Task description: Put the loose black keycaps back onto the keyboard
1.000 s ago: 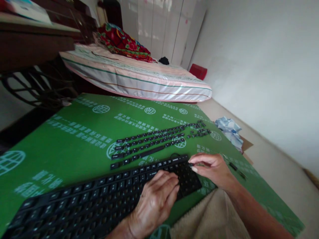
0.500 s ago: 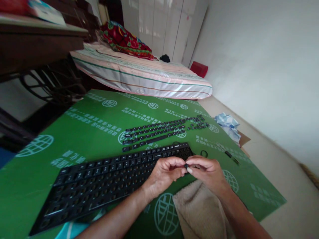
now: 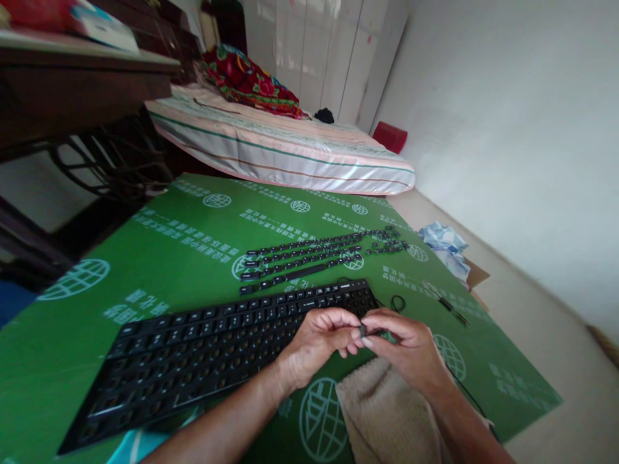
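A black keyboard [image 3: 203, 351] lies across a green printed mat [image 3: 159, 258], with many of its key sockets bare. Just above its right end, my left hand [image 3: 316, 338] and my right hand [image 3: 406, 345] meet, both pinching one small black keycap [image 3: 362, 330] between their fingertips. Removed black keycaps [image 3: 304, 258] lie in several neat rows on the mat behind the keyboard. A beige towel [image 3: 382, 412] lies under my right wrist.
A thin black cable loop [image 3: 397, 303] and a small dark tool [image 3: 452, 309] lie on the mat right of the keyboard. A mattress [image 3: 280, 151] with a red flowered blanket lies behind. A dark wooden table [image 3: 72, 77] stands left. Crumpled paper [image 3: 445, 241] sits by the wall.
My left hand lifted off the keyboard and joined my right hand in pinching the keycap. The view pulled back, so the whole keyboard now shows.
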`<state>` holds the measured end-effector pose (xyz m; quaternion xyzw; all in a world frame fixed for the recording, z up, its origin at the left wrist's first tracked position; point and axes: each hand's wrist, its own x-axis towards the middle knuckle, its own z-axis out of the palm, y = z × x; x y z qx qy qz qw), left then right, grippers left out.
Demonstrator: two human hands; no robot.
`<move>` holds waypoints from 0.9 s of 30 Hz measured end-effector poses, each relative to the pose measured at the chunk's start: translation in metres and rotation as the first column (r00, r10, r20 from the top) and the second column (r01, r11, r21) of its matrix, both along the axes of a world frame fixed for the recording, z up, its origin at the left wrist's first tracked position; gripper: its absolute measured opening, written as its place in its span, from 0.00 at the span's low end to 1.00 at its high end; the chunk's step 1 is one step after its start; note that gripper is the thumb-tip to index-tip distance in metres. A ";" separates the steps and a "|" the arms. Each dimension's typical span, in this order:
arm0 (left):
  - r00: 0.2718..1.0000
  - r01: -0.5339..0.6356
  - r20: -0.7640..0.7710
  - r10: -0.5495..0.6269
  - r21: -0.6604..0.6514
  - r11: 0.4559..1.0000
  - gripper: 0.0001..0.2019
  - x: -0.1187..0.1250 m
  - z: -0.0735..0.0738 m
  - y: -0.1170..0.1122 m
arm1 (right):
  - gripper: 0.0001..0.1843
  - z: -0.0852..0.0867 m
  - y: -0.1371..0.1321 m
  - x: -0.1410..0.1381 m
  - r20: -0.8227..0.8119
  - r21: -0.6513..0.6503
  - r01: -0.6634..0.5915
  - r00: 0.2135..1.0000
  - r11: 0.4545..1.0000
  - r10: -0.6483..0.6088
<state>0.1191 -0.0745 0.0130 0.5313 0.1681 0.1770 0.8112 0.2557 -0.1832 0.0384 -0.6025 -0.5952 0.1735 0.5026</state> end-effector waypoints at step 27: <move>1.000 0.013 0.024 -0.006 -0.265 0.964 0.14 0.000 0.001 -0.009 | 0.08 0.014 0.000 0.012 0.259 -0.136 -0.098 0.957 0.986 0.131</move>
